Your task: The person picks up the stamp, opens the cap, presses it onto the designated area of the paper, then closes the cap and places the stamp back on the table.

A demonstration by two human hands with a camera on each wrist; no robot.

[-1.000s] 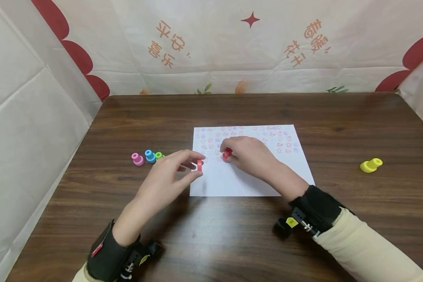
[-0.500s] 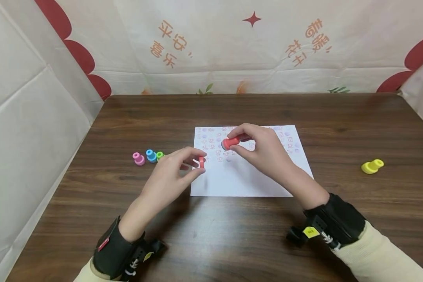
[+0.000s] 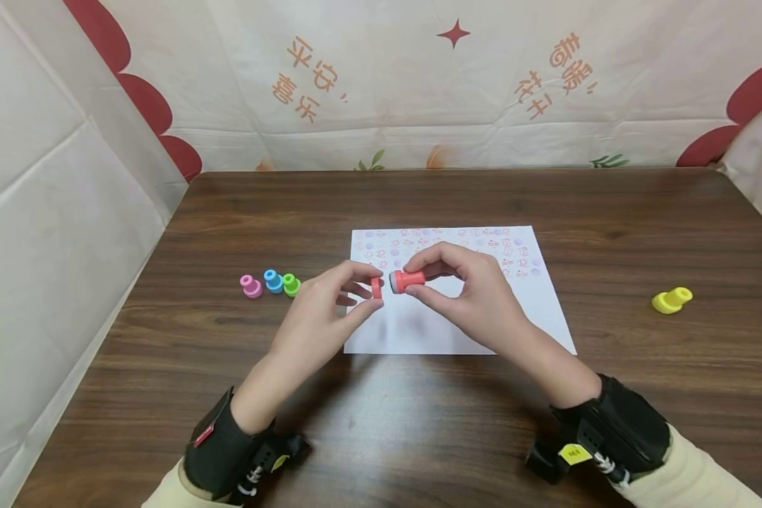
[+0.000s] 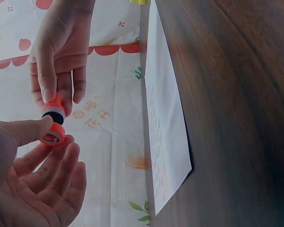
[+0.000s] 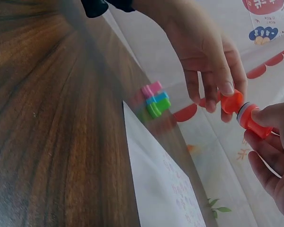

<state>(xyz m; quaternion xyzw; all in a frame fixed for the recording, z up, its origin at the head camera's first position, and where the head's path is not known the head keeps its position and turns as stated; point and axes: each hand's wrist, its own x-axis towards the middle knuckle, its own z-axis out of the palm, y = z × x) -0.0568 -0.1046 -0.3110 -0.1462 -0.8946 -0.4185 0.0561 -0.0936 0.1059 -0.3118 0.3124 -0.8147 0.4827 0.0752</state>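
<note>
A red stamp cap (image 3: 376,287) is pinched between thumb and forefinger of my left hand (image 3: 322,305). My right hand (image 3: 476,289) grips a red self-inking stamp (image 3: 413,280) by its handle, its dark stamping face pointing left at the cap. In the head view a small gap separates stamp and cap. The cap's hollow inside (image 5: 233,102) faces the stamp in the right wrist view. Both hands are raised over a white sheet of paper (image 3: 432,335), whose far part bears rows of small red and purple prints.
Left of the paper stand a pink stamp (image 3: 250,286), a blue stamp (image 3: 273,281) and a green stamp (image 3: 291,284). A yellow stamp (image 3: 672,300) lies far right on the brown wooden table (image 3: 165,367). A patterned cloth (image 3: 381,85) hangs behind the table's far edge.
My right hand has lifted the stamp off the paper, turned it sideways and brought it left to the cap. My left hand has shifted slightly right with the cap.
</note>
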